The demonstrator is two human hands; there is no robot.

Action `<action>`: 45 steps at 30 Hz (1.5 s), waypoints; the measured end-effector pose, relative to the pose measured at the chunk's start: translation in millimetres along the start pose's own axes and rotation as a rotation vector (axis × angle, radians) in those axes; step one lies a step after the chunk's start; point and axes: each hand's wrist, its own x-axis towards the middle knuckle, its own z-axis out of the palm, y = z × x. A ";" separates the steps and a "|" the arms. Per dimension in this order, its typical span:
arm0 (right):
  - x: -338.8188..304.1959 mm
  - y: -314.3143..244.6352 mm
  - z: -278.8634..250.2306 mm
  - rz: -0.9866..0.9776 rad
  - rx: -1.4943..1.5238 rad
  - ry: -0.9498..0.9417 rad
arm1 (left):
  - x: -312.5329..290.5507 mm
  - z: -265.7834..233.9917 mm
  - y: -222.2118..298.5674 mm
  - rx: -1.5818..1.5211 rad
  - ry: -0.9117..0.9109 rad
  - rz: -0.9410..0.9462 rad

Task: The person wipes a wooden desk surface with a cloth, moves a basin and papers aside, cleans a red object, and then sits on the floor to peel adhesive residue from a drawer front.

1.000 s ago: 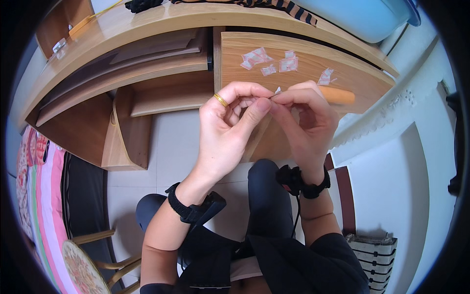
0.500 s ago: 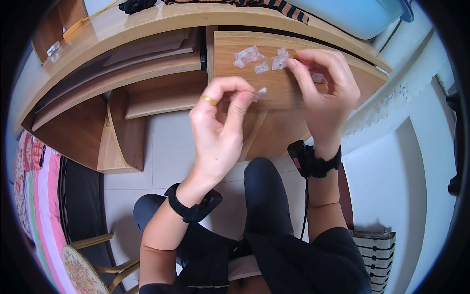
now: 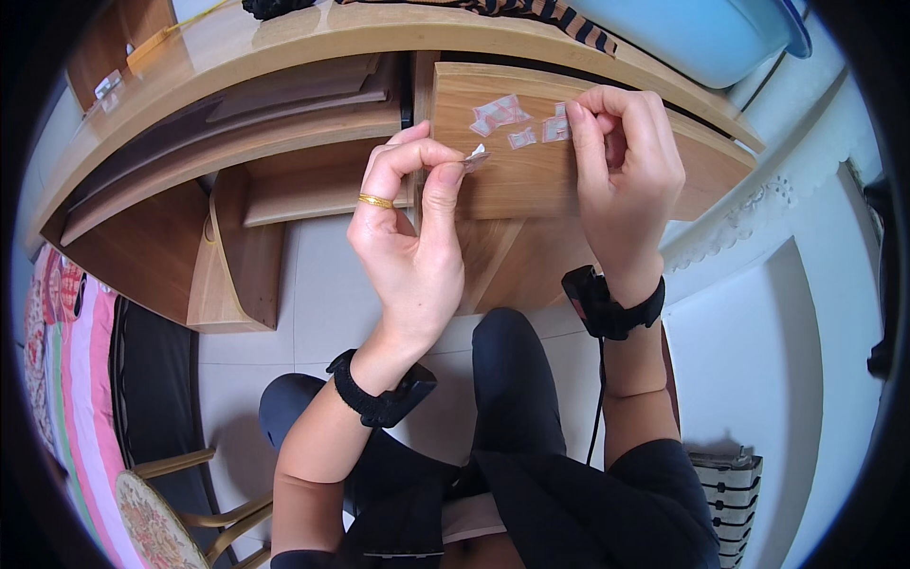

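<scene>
My left hand (image 3: 408,223), a gold ring on one finger, pinches a small piece of clear plastic (image 3: 476,159) with a white bit at its top. It is held up in front of the wooden drawer front (image 3: 512,194). My right hand (image 3: 627,166) is closed, its thumb and fingertips together beside the flat packets; whatever they hold, if anything, is hidden. Several small clear packets with reddish edges lie against the drawer front: a larger cluster (image 3: 500,114), a small packet (image 3: 521,139) and another packet (image 3: 555,129) close to my right fingertips.
The curved wooden desk (image 3: 313,40) spans the top, with open shelves (image 3: 313,185) at left. On it are a light-blue basin (image 3: 697,38) and striped cloth (image 3: 569,28). A chair (image 3: 156,526) and striped bedding (image 3: 90,370) stand at lower left, a white wall (image 3: 739,370) at right.
My left hand has moved left with the plastic piece, away from the right hand. The right hand's fingers have drawn closer together near the packets. The view has shifted slightly.
</scene>
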 end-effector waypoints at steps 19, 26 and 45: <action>-7.8 8.7 5.0 -0.016 0.017 0.043 | -2.0 6.7 -3.4 0.055 0.011 0.069; -19.0 6.4 2.7 -0.071 0.096 -0.026 | -0.8 6.2 -1.0 0.055 0.014 0.033; 42.4 6.8 -22.5 -0.673 -0.327 -0.411 | 4.7 5.6 1.9 0.157 0.003 0.155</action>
